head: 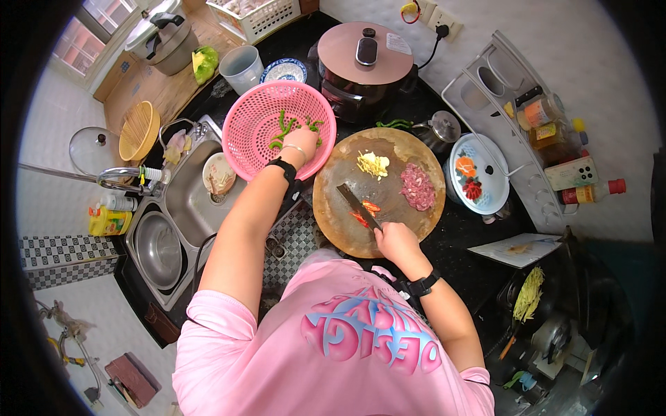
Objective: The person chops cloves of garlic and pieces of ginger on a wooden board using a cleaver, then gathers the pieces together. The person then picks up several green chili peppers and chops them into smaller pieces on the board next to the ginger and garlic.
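My left hand (301, 143) reaches into a pink plastic colander (250, 112) and touches the long green chili peppers (282, 127). Its fingertips are hidden, so whether they grip a pepper cannot be told. In my right hand (398, 242) is the handle of a kitchen knife (356, 204), its blade seen nearly edge-on over a round wooden chopping board (338, 156). Beside the blade lie slices of red chili (371, 207). Farther up the board are a small heap of pale yellow shreds and chopped pieces (372, 164) and a pile of minced or finely cut raw meat (418, 188).
A steel sink (187, 208) holding a bowl (218, 174) is at left. Behind the board stands an electric pressure cooker (364, 57). To the right are a lidded enamel pot (481, 171), a wall rack (499, 104) with bottles, and shredded pale green food (528, 295).
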A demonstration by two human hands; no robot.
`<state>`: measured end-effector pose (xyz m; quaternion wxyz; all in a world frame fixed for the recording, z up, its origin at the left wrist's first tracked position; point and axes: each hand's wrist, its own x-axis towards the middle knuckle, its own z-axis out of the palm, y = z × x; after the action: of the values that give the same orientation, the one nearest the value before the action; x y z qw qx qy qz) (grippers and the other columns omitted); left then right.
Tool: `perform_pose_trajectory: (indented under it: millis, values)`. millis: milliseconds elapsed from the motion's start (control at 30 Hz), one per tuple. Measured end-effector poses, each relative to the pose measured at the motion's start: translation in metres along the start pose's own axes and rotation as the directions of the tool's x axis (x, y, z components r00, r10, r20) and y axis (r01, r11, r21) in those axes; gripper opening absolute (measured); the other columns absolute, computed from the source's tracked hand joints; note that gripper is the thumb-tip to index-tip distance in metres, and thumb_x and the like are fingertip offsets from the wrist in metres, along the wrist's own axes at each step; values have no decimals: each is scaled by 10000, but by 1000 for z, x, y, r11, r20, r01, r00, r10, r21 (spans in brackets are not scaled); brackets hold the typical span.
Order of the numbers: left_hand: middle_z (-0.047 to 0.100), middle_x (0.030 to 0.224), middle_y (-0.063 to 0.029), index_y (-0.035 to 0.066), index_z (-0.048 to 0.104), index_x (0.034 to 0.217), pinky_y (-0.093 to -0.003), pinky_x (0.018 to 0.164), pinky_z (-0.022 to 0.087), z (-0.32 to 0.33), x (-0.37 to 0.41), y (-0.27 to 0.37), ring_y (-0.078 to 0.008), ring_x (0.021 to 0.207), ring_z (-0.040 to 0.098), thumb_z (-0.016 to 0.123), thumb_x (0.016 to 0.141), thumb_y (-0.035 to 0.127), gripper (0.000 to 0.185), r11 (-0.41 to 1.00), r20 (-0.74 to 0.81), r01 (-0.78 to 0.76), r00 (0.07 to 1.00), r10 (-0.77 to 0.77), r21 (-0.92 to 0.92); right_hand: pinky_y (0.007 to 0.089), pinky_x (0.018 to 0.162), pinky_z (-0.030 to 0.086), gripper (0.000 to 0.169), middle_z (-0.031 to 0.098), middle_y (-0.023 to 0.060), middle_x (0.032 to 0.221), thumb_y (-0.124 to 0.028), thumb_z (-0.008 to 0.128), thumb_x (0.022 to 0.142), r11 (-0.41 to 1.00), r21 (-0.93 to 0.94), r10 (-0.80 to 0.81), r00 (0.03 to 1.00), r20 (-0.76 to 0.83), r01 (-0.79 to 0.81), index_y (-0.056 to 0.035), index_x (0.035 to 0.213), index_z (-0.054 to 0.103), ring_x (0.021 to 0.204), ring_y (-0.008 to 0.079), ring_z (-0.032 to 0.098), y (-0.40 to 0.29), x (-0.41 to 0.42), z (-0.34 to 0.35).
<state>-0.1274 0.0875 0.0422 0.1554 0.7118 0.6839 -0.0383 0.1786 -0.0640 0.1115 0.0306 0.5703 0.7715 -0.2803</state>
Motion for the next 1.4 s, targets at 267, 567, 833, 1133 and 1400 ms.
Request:
perform_pose_trajectory:
  millis: [267, 567, 833, 1133, 1400]
  values:
    - [654, 850, -192, 39, 633, 874, -450, 756, 503, -42, -27, -2, -367, 829, 641, 618, 779, 140, 139, 935, -267, -21, 960, -80, -355, 511, 695, 518, 287, 647, 233, 735, -266, 563, 880, 999, 32, 15, 999, 33, -16, -17, 773, 660, 735, 428, 639, 12, -5, 3]
    - [633, 722, -131, 11, 595, 827, -355, 634, 508, -91, -88, 48, -273, 665, 634, 707, 803, 189, 212, 811, -561, -191, 805, -193, -554, 504, 709, 518, 289, 650, 242, 758, -268, 567, 877, 998, 22, -57, 994, 96, 55, -12, 809, 682, 752, 432, 638, 29, -15, 9]
    - [599, 573, -55, 13, 567, 736, -266, 448, 471, 31, -137, 120, -119, 476, 589, 700, 852, 193, 252, 431, 264, 304, 952, -152, -849, 495, 711, 519, 287, 649, 252, 782, -258, 567, 882, 995, 98, 16, 1000, 22, -18, -1, 818, 678, 782, 421, 640, 41, -23, 17]
    - [633, 661, -85, -29, 584, 794, -265, 490, 524, 111, -137, 137, -155, 550, 637, 645, 865, 110, 167, 188, 388, 422, 901, -195, -887, 495, 667, 527, 302, 651, 236, 734, -267, 549, 899, 1000, -9, -14, 1000, 19, 14, -7, 799, 665, 720, 418, 650, 33, -33, 18]
    - [632, 660, -86, -53, 610, 871, -270, 488, 516, 103, -142, 141, -160, 536, 635, 581, 890, 39, 99, 132, 411, 444, 886, -216, -887, 466, 600, 539, 239, 656, 217, 704, -197, 531, 889, 992, -88, -91, 996, 20, 93, -9, 802, 651, 670, 381, 669, 25, -48, 7]
